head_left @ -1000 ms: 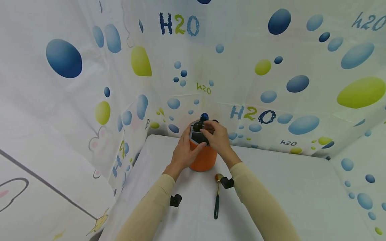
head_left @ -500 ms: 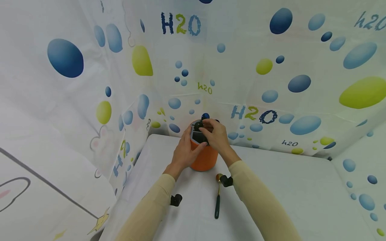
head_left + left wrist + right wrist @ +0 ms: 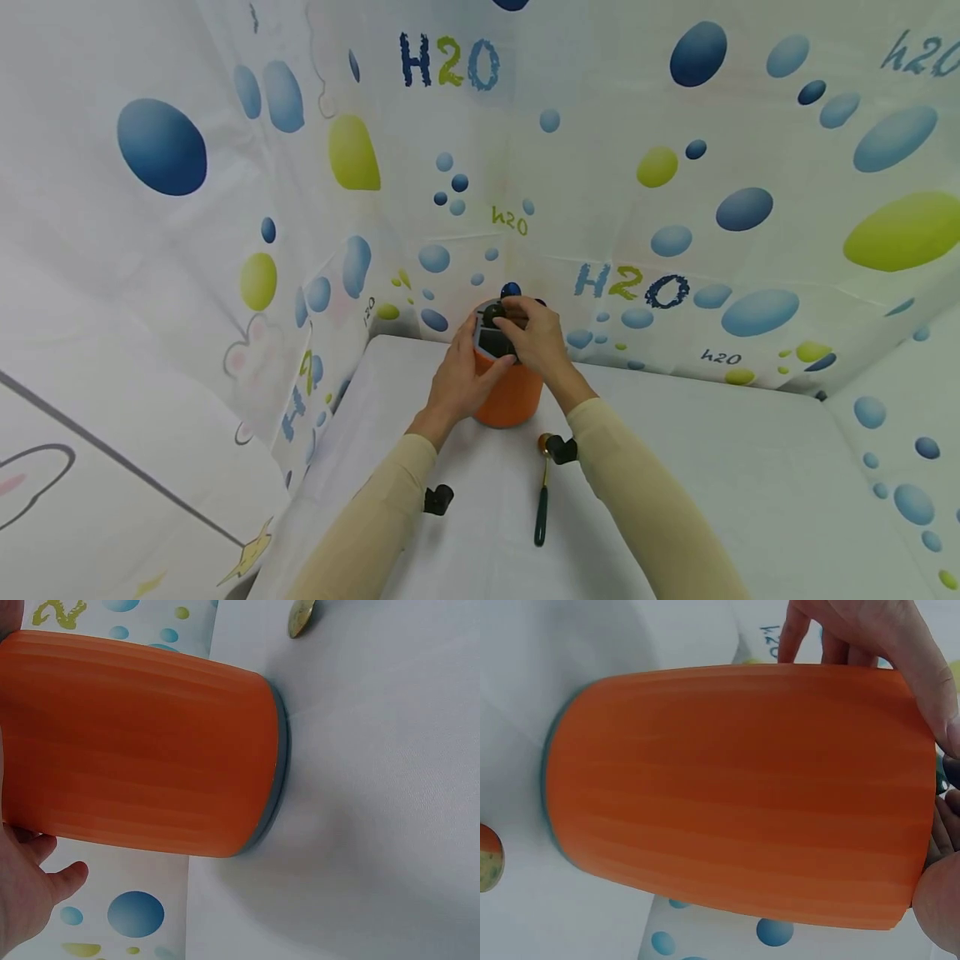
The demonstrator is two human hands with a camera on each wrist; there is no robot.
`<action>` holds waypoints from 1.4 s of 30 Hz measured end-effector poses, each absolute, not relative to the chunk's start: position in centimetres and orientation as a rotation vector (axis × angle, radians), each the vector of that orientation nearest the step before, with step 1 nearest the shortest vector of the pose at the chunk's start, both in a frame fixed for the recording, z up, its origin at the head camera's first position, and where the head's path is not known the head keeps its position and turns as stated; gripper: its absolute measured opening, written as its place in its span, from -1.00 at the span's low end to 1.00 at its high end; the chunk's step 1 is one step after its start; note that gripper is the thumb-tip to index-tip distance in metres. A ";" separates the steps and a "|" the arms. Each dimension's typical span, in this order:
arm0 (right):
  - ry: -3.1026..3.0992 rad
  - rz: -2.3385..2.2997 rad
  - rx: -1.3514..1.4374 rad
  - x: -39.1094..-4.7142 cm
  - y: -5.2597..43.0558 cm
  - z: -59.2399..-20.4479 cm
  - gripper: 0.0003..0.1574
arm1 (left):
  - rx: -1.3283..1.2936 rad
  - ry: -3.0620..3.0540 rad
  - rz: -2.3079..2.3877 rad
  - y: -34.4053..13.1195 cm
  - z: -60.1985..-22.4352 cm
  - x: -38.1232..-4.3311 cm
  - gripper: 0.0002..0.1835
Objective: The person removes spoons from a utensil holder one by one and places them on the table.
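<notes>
An orange ribbed container [image 3: 510, 396] with a grey, divided top stands upright on the white table. My left hand [image 3: 459, 379] holds its near left side close to the rim, thumb across the front; the left wrist view shows this hand [image 3: 30, 896] along the orange wall [image 3: 142, 742]. My right hand [image 3: 538, 337] is over the top, thumb and forefinger pinching a dark round-headed thing [image 3: 492, 315]. Its lower part is hidden in the container. Behind it shows a shiny dark blue rounded end [image 3: 511, 289]. In the right wrist view my left thumb [image 3: 937, 712] lies at the rim.
A spoon with a gold bowl and dark green handle [image 3: 541, 517] lies on the table [image 3: 690, 467] in front of the container. Patterned sheeting [image 3: 592, 183] rises behind and beside the table. Black camera mounts [image 3: 438, 499] project from both wrists.
Both hands stay at the container's top. The right fingers have shifted slightly at the dark round-headed thing, which sits about where it was. The head view has moved very slightly.
</notes>
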State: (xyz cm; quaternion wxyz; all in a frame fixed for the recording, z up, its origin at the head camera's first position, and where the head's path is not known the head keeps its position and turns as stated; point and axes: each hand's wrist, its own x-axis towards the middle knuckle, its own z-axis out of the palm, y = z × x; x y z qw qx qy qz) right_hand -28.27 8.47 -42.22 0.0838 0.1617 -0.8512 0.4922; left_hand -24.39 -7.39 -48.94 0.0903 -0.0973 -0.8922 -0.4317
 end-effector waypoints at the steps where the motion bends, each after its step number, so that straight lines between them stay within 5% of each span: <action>1: -2.544 1.464 0.484 -28.3 8.4 -42.2 -0.53 | -0.288 -2.654 -1.280 -7.4 -49.0 -24.4 0.10; 42: -2.601 1.394 0.466 -28.7 7.0 -41.8 -0.71 | -0.265 -2.704 -1.259 -7.6 -49.0 -24.2 0.11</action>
